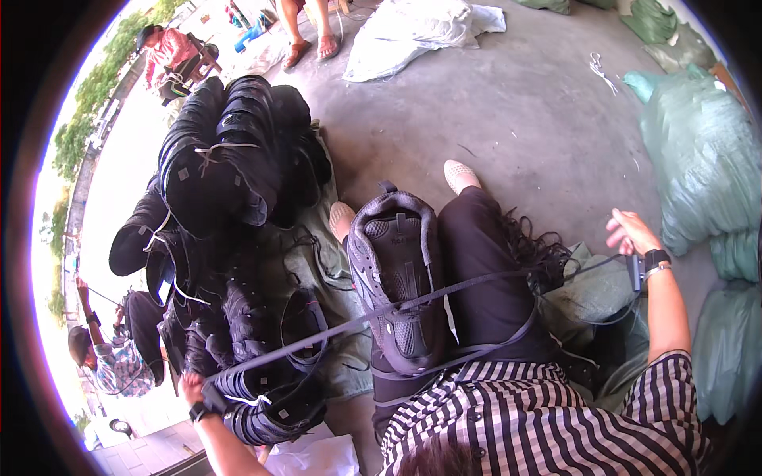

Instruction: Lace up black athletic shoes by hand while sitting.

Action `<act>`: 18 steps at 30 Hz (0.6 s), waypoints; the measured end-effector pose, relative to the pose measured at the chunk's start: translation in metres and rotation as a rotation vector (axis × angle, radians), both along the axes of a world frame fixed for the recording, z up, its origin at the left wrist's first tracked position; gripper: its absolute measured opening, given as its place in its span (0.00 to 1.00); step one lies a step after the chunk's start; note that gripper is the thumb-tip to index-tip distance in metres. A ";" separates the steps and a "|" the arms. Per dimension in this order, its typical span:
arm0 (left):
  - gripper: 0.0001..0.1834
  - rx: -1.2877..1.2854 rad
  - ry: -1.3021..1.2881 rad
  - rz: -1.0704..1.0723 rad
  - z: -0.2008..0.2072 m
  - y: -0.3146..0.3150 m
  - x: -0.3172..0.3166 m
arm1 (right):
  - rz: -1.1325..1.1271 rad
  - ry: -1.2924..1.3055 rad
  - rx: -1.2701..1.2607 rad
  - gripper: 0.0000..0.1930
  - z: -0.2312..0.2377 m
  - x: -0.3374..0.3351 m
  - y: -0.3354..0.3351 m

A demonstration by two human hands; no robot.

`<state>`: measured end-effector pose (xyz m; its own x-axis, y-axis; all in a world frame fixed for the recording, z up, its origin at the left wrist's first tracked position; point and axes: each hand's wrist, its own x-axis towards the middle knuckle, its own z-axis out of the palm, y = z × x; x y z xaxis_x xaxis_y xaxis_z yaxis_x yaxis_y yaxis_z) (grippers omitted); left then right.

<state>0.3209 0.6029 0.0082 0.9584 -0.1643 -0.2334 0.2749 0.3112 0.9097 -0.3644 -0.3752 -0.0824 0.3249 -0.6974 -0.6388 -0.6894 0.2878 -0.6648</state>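
A black and grey shoe upper [397, 262] without a sole lies across my lap, its toe end toward my waist. A long dark shoelace [341, 327] runs taut over it from one side to the other, and another length loops across my thighs. At the lower left, beside the stacked uppers, my left hand [191, 388] is closed on one end of the lace. My right hand [629, 233] is raised out to the right with its fingers bent and slightly blurred; the lace reaches its underside, and the grip itself is partly hidden.
Bundled black shoe uppers [214, 174] pile high on my left. A bunch of dark laces [540, 246] lies by my right knee. Green sacks [698, 159] stand at the right, a white sack [413, 36] ahead. Scissors [602, 71] lie on the floor. Other people sit at left and ahead.
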 end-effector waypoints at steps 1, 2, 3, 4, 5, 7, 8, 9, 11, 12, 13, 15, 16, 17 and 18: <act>0.17 -0.079 0.101 -0.054 -0.086 -0.075 0.002 | -0.029 0.149 -0.030 0.25 0.024 -0.036 -0.001; 0.15 -0.034 0.090 -0.061 -0.096 -0.090 0.000 | -0.020 0.210 0.006 0.26 0.028 -0.063 -0.010; 0.13 0.022 0.069 -0.061 -0.101 -0.098 -0.003 | -0.054 0.331 0.028 0.22 0.035 -0.071 -0.013; 0.10 0.081 0.044 -0.058 -0.103 -0.104 -0.008 | -0.058 0.333 0.029 0.22 0.033 -0.071 -0.015; 0.08 0.141 0.017 -0.053 -0.102 -0.110 -0.015 | 0.025 0.551 -0.034 0.18 0.029 -0.068 -0.017; 0.04 0.264 -0.045 -0.034 -0.099 -0.128 -0.032 | 0.074 0.515 -0.085 0.10 0.026 -0.048 -0.013; 0.03 0.324 -0.078 -0.023 -0.098 -0.137 -0.040 | 0.140 0.118 -0.096 0.08 0.020 -0.033 -0.011; 0.03 0.384 -0.111 -0.011 -0.097 -0.150 -0.050 | 0.205 -0.280 -0.105 0.08 0.018 -0.010 -0.006; 0.07 0.502 -0.161 -0.001 -0.095 -0.222 -0.081 | 0.242 -0.379 -0.282 0.09 0.045 0.079 0.030; 0.09 0.543 -0.201 -0.018 -0.084 -0.283 -0.099 | 0.282 -0.471 -0.350 0.12 0.063 0.102 0.048; 0.07 0.645 -0.204 -0.099 -0.067 -0.356 -0.126 | 0.338 -0.613 -0.315 0.13 0.078 0.130 0.068; 0.10 0.592 -0.208 -0.292 -0.017 -0.483 -0.211 | 0.335 -0.807 -0.099 0.14 0.093 0.174 0.115; 0.12 0.652 -0.352 -0.396 -0.008 -0.517 -0.237 | 0.339 -0.952 0.036 0.14 0.098 0.190 0.138; 0.11 0.563 -0.338 -0.491 -0.004 -0.541 -0.260 | 0.459 -0.885 -0.098 0.13 0.103 0.198 0.156; 0.11 0.473 -0.322 -0.587 -0.001 -0.558 -0.280 | 0.575 -0.812 -0.232 0.12 0.107 0.201 0.170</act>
<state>0.0408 0.0453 0.0069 0.7789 -0.6131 -0.1319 -0.0235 -0.2388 0.9708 -0.1634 -0.2050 0.0248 0.9243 -0.3779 0.0539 0.0007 -0.1395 -0.9902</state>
